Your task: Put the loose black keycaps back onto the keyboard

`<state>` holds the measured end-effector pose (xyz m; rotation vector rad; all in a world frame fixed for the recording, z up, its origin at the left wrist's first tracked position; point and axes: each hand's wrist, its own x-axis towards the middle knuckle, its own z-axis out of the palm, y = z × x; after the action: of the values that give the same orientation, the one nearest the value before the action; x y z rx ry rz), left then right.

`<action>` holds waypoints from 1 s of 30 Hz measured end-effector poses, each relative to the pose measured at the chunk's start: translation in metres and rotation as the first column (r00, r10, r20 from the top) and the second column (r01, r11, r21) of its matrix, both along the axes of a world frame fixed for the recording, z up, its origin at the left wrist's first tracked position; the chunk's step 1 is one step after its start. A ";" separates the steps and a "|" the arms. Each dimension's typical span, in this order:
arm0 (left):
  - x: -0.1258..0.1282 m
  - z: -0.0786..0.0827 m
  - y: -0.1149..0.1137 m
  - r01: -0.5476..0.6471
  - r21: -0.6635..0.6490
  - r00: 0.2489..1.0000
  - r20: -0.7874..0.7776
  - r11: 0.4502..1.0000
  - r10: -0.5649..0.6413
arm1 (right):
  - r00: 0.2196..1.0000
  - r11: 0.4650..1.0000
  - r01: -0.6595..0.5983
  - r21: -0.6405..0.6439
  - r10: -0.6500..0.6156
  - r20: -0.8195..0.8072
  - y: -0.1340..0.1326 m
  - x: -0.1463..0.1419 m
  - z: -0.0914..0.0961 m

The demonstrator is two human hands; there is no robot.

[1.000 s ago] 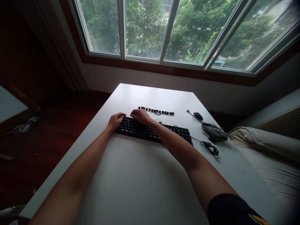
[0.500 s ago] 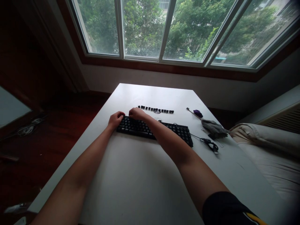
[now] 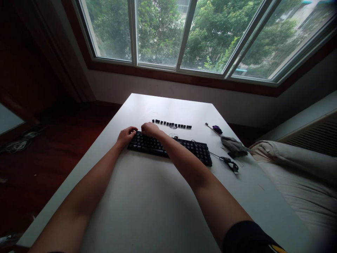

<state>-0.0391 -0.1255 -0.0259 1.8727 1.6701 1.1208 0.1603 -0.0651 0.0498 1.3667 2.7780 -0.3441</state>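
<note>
A black keyboard (image 3: 155,147) lies across the white table, partly covered by my right forearm. At its far left corner my left hand (image 3: 127,135) is closed, thumb and fingers gripping the edge. My right hand (image 3: 150,129) is bent over the top row near that corner, fingers drawn together and pointing down; what they hold, if anything, is hidden. Just beyond the keyboard runs a row of loose black keycaps (image 3: 181,125). A small shiny round piece (image 3: 173,127) lies against the row.
To the right on the table (image 3: 147,211) are a slim brush (image 3: 212,128), a purple bundle (image 3: 217,129), a grey cloth (image 3: 234,146) and the coiled USB cable (image 3: 229,162). A cushioned seat (image 3: 284,175) adjoins the right edge. Windows (image 3: 158,35) stand beyond the table.
The whole view has shifted slightly, so table and hands appear a little further left. Both hands keep about the same place on the keyboard.
</note>
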 end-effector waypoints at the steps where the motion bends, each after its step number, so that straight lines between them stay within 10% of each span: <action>1: 0.000 0.001 0.000 0.006 -0.003 1.000 0.001 1.000 -0.006 | 0.999 0.999 -0.032 -0.033 0.031 -0.038 0.004 0.005 -0.001; 12: 0.002 0.003 0.001 0.017 -0.014 1.000 0.000 1.000 -0.017 | 0.989 0.908 0.147 0.392 -0.137 -0.054 0.057 0.051 -0.027; 30: 0.003 0.005 -0.001 0.013 -0.016 1.000 0.003 1.000 -0.013 | 0.994 0.934 0.090 0.345 -0.106 0.030 0.077 0.038 -0.036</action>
<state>-0.0363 -0.1265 -0.0208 1.8682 1.6584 1.1011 0.1979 0.0122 0.0134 1.5575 2.8311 0.1829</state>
